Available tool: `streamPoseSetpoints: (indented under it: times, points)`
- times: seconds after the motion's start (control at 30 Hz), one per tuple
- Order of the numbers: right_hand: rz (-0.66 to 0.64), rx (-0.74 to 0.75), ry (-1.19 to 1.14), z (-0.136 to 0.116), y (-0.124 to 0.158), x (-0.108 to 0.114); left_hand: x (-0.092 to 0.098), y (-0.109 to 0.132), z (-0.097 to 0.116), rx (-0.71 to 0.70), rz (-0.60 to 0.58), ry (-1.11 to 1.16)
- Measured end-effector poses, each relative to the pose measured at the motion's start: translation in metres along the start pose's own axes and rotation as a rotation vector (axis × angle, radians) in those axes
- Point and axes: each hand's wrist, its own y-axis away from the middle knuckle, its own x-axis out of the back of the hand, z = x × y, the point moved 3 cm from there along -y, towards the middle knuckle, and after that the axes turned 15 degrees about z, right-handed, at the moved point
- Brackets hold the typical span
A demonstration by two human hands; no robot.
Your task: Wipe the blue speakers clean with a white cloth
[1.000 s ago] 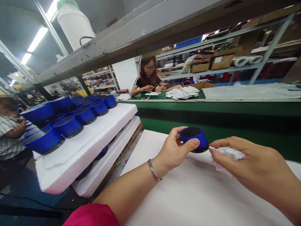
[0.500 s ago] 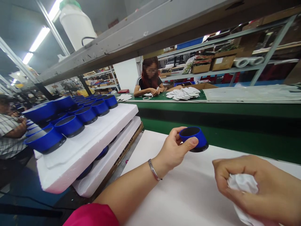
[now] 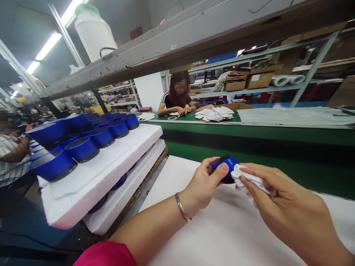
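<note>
My left hand (image 3: 205,181) pinches a small round blue part (image 3: 225,164) with a dark top, held just above the white sheet (image 3: 216,236) on the bench. My right hand (image 3: 288,210) grips a crumpled white cloth (image 3: 248,180) and presses it against the part's right side. A metal bracelet (image 3: 181,207) sits on my left wrist.
At left, stacked white foam trays (image 3: 111,166) carry several identical blue parts (image 3: 80,147). A green conveyor (image 3: 249,136) runs behind the sheet. One person sits across it beside a pile of white papers (image 3: 215,113); another person sits at far left (image 3: 11,155). Shelving hangs overhead.
My right hand came back up from the lower right and put the cloth against the blue part. My left hand tilted the part and lowered it slightly.
</note>
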Motion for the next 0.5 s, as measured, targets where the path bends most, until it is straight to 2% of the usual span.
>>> streamPoseSetpoints:
  times: [0.03,0.13,0.3,0.4,0.5]
  points:
    - [0.016,0.013,-0.011,-0.003,0.002,-0.002,0.000,0.000,-0.001,-0.012,0.020,-0.003]
    - [0.044,-0.076,-0.041,0.001,0.004,-0.010,0.004,-0.005,-0.004,-0.042,0.067,-0.019]
    - [0.038,-0.218,-0.240,0.002,0.006,-0.018,0.006,-0.008,-0.006,-0.085,0.021,-0.083]
    - [0.071,-0.195,-0.224,-0.007,0.014,-0.018,0.006,0.001,-0.003,-0.096,0.062,-0.205]
    - [0.024,-0.180,-0.204,-0.002,0.019,-0.029,0.010,-0.002,-0.001,-0.013,0.079,-0.201]
